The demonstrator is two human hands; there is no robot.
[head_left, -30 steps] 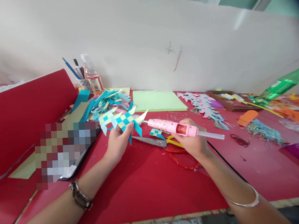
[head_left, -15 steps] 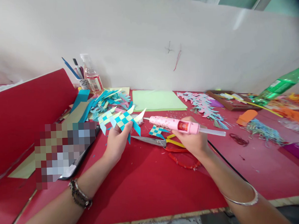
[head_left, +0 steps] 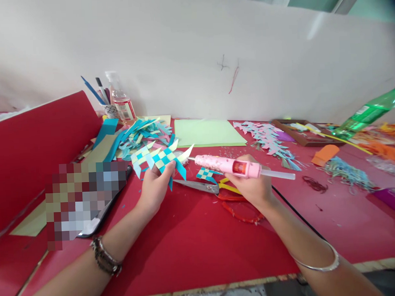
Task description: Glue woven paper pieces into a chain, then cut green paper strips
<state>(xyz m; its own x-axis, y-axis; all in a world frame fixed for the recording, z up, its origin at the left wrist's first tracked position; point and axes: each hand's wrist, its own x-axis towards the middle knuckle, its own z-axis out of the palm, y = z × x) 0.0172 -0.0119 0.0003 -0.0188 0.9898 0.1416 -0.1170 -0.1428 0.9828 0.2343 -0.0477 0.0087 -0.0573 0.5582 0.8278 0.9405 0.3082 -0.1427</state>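
Between the thumb and fingers of my left hand point(head_left: 157, 182) are woven paper fish point(head_left: 162, 159) in blue and pale yellow, at least two of them side by side. My right hand point(head_left: 253, 185) grips a pink glue gun point(head_left: 218, 163), a clear glue stick poking out of its back end. The gun's metal nozzle points left and is at the pale paper tip of the nearer fish; I cannot tell if it touches. Below the gun, another woven paper fish point(head_left: 205, 174) lies beside scissors point(head_left: 199, 186) with yellow and red handles.
A phone point(head_left: 105, 208) lies left of my left hand. Paper strips point(head_left: 143, 135) are piled behind it, near a bottle point(head_left: 122, 103) and pen cup point(head_left: 110, 110). Pale green sheets point(head_left: 210, 132) lie at the back. On the right are pink paper pieces point(head_left: 265, 138) and a green bottle point(head_left: 369, 112).
My right hand has moved the glue gun slightly left, bringing its nozzle closer to the paper fish. My left hand is nearly still.
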